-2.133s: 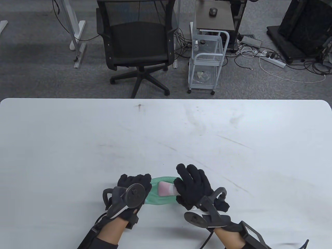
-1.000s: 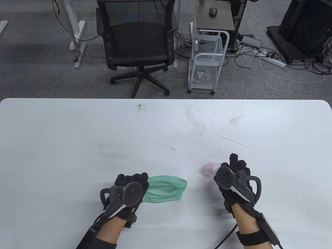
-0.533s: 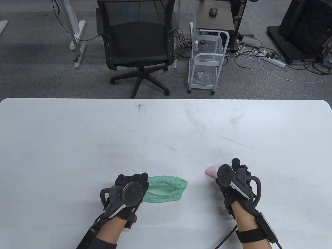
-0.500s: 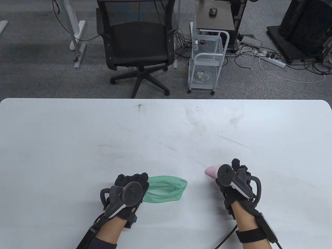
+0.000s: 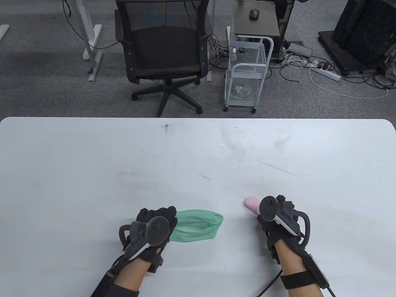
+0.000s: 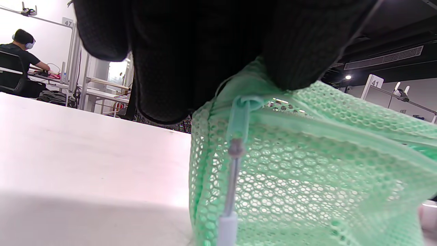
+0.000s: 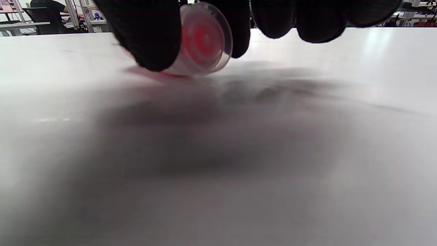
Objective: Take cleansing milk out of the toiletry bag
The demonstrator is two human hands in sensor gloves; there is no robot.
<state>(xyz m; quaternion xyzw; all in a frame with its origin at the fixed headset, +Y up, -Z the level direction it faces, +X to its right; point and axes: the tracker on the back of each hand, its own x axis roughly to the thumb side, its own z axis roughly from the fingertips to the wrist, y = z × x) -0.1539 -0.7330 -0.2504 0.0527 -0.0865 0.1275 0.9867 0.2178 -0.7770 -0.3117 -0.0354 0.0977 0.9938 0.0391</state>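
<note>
The green mesh toiletry bag (image 5: 198, 228) lies open near the table's front edge. My left hand (image 5: 156, 224) grips its left end; in the left wrist view my fingers (image 6: 205, 51) pinch the mesh (image 6: 307, 164) by the zipper. The pink cleansing milk tube (image 5: 251, 203) is outside the bag, to its right. My right hand (image 5: 278, 215) holds it low at the table surface. In the right wrist view my fingers (image 7: 153, 34) wrap the tube, whose clear cap (image 7: 203, 41) faces the camera and touches the table.
The white table (image 5: 198, 154) spreads wide behind the hands. Beyond its far edge stand a black office chair (image 5: 164, 52) and a white wire cart (image 5: 247, 74) on the floor.
My right hand pulled the pink tube out of the bag, carried it to the right and lowered it to the table. My left hand and the bag stayed in place.
</note>
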